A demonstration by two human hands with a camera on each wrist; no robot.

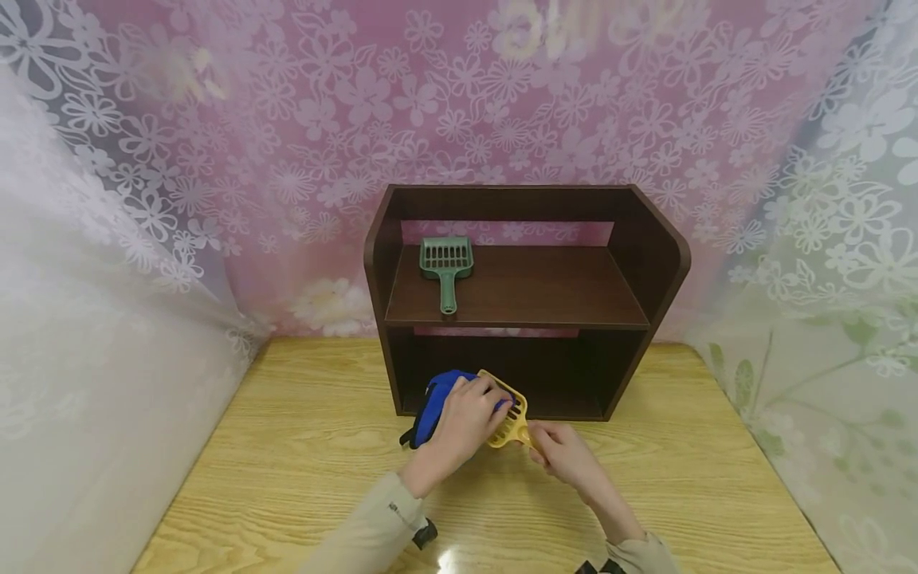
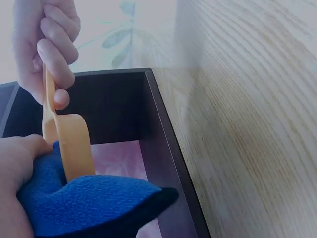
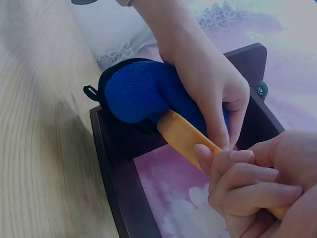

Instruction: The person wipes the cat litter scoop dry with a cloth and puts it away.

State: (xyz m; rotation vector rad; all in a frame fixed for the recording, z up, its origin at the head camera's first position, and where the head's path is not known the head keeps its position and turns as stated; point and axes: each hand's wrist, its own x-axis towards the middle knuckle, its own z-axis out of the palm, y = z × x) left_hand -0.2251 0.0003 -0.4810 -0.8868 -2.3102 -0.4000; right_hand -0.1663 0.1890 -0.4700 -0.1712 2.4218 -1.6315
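A yellow slotted litter scoop (image 1: 508,436) is held up over the table, in front of the shelf unit's lower compartment. My right hand (image 1: 566,456) grips its handle, fingers wrapped round it in the right wrist view. With my left hand (image 1: 468,413) I hold a blue plush cloth (image 1: 436,400), edged in black with a small loop, against the scoop's slotted head. The cloth (image 2: 106,201) bunches over the scoop's side wall in the left wrist view. Part of the scoop head is hidden beneath the cloth and my left fingers (image 3: 218,121).
A dark brown two-tier shelf unit (image 1: 523,287) stands at the back of the wooden table (image 1: 308,446). On its upper shelf, toward the left, lies a green slotted scoop (image 1: 448,275). Flower-patterned curtains (image 1: 301,159) enclose the back and both sides.
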